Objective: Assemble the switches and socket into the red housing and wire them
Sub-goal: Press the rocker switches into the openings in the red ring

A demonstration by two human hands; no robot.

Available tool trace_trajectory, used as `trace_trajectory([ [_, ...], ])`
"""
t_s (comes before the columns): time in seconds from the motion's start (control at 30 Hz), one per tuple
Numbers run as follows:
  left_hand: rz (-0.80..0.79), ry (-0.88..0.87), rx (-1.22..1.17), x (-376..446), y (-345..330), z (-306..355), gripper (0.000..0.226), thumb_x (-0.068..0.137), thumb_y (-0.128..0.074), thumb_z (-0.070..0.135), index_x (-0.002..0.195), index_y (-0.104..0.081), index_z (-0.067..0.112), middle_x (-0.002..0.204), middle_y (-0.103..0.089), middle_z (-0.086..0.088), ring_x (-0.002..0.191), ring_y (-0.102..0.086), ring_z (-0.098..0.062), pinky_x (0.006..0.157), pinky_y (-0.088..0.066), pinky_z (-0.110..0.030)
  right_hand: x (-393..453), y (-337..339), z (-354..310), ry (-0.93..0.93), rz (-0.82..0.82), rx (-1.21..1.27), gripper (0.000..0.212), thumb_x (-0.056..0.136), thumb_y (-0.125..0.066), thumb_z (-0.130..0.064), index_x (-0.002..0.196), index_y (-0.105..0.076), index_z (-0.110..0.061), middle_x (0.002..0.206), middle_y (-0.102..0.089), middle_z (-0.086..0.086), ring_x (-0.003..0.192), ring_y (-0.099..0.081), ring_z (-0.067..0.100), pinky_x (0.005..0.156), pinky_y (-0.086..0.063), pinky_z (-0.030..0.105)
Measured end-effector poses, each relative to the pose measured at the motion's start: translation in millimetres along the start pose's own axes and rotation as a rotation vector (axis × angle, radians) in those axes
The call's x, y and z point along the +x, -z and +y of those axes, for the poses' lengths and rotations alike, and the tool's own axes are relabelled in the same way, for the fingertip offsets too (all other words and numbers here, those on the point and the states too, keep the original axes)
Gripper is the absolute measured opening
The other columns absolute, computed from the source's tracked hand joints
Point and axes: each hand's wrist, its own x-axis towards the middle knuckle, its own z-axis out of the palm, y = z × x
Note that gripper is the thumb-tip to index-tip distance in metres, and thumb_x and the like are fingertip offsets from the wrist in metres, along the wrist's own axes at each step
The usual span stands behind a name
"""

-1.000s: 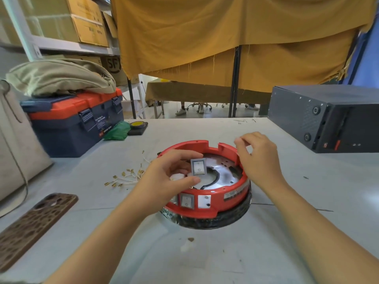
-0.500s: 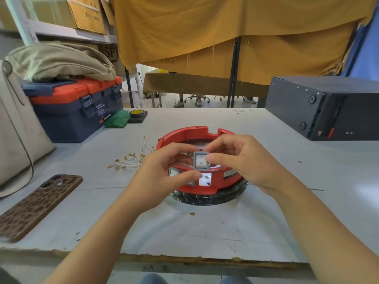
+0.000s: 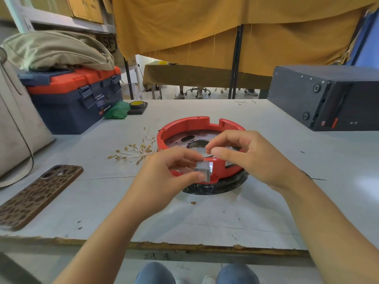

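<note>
My left hand (image 3: pixel 164 177) pinches a grey switch (image 3: pixel 203 171) at the red housing (image 3: pixel 202 128) front, right hand (image 3: pixel 246 154) loose (wires (image 3: pixel 135 150) untouched).

Table (image 3: pixel 205 218): red housing (image 3: pixel 184 128), wires (image 3: pixel 135 150), phone (image 3: pixel 37 193), toolbox (image 3: pixel 67 103), blk box (image 3: pixel 328 95).
</note>
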Motion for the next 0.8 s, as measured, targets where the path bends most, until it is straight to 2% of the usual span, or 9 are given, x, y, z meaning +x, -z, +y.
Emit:
trace_trajectory([
  [0.1, 0.036, -0.052, 0.116, -5, -9, 2, 0.022, 0.071, -0.080, 0.018, 0.092, -0.073, 0.023, 0.083, -0.070, 0.012, 0.081, -0.063, 0.001, 0.072, -0.049, -0.010, -2, 4, 6, -0.042, -0.002, -0.109, 0.014, 0.091, -0.060, -0.022, 0.096, -0.072, -0.029, 0.094, -0.069, -0.020, 0.094, -0.059, -0.004, 0.076, -0.045, 0.006],
  [0.17, 0.074, -0.083, 0.153, -8, -14, 3, 0.021, 0.071, -0.080, 0.018, 0.090, -0.073, 0.021, 0.081, -0.070, 0.011, 0.079, -0.063, 0.000, 0.070, -0.048, -0.009, -4, 2, 8, -0.044, -0.058, -0.175, 0.018, 0.092, -0.059, -0.020, 0.099, -0.070, -0.033, 0.099, -0.067, -0.024, 0.099, -0.057, -0.009, 0.081, -0.041, 0.002],
  [0.27, 0.141, -0.109, 0.197, -9, -22, 3, 0.019, 0.071, -0.080, 0.016, 0.089, -0.073, 0.020, 0.078, -0.069, 0.007, 0.076, -0.062, -0.003, 0.068, -0.049, -0.013, -5, -1, 10, -0.025, -0.128, -0.228, 0.023, 0.092, -0.059, -0.018, 0.106, -0.068, -0.035, 0.103, -0.064, -0.028, 0.101, -0.054, -0.015, 0.082, -0.036, -0.002],
  [0.37, 0.159, -0.144, 0.238, -10, -28, 3, 0.019, 0.073, -0.079, 0.013, 0.091, -0.073, 0.015, 0.081, -0.070, 0.002, 0.071, -0.062, -0.008, 0.063, -0.052, -0.018, -7, 2, 11, -0.026, -0.154, -0.202, 0.027, 0.091, -0.061, -0.015, 0.109, -0.066, -0.036, 0.106, -0.063, -0.026, 0.102, -0.055, -0.012, 0.083, -0.040, 0.002],
  [0.5, 0.179, -0.198, 0.324, -11, -33, 3, 0.018, 0.075, -0.078, 0.011, 0.092, -0.074, 0.010, 0.087, -0.069, 0.002, 0.070, -0.062, -0.011, 0.067, -0.051, -0.027, -7, 4, 12, -0.029, -0.190, -0.178, 0.032, 0.087, -0.066, -0.012, 0.112, -0.065, -0.032, 0.107, -0.063, -0.023, 0.101, -0.057, -0.009, 0.082, -0.044, 0.005],
  [0.8, 0.210, -0.218, 0.359, -13, -36, 3, 0.017, 0.075, -0.077, 0.008, 0.091, -0.073, 0.009, 0.093, -0.065, 0.003, 0.071, -0.061, -0.012, 0.064, -0.054, -0.033, -6, 3, 15, -0.037, -0.170, -0.163, 0.034, 0.080, -0.075, -0.023, 0.111, -0.065, -0.033, 0.105, -0.064, -0.022, 0.100, -0.059, -0.007, 0.084, -0.047, 0.008],
])
